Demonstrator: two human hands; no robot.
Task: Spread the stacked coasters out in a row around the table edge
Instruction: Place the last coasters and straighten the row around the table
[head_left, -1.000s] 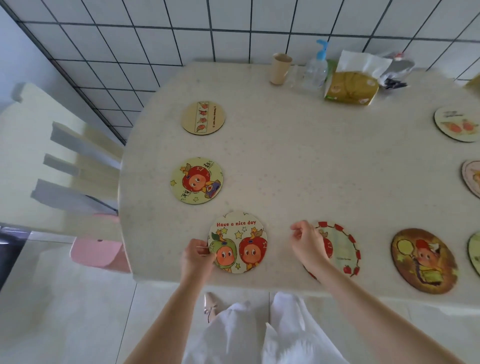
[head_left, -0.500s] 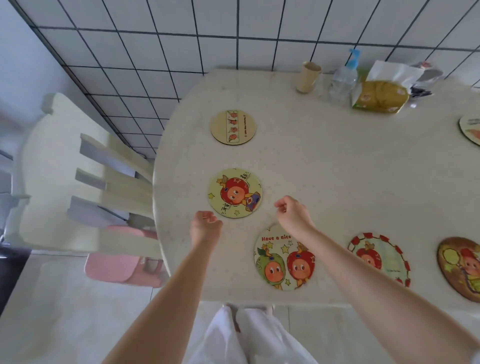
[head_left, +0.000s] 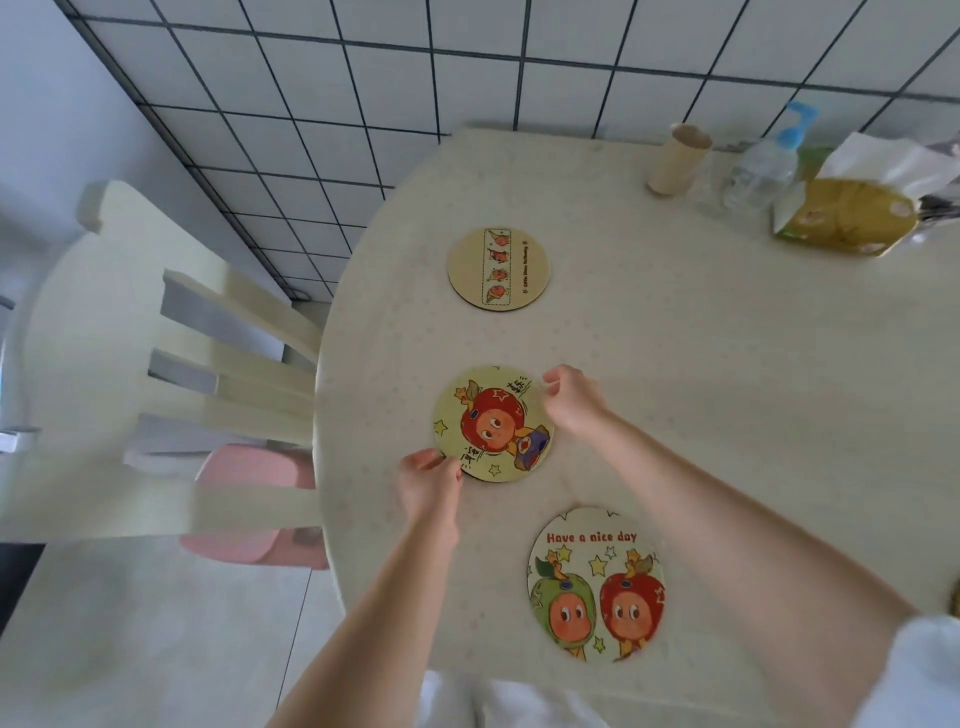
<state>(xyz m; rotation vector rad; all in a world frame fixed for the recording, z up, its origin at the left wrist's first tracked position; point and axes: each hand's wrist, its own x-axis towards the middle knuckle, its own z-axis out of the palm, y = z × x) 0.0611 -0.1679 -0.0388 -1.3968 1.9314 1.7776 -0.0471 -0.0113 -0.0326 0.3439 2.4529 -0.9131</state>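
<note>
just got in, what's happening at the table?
A person is laying round coasters along the curved edge of the table. Both hands are on the middle coaster, the one with a red apple figure: the left hand pinches its near rim, the right hand is at its far right rim. The tan strip coaster and the "Have a nice day" coaster lie flat, untouched.

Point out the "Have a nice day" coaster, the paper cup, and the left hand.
"Have a nice day" coaster (head_left: 596, 584): head view, middle of its printed face.
Paper cup (head_left: 677, 160): head view, its side wall.
Left hand (head_left: 429, 480): head view, back of the hand.
</note>
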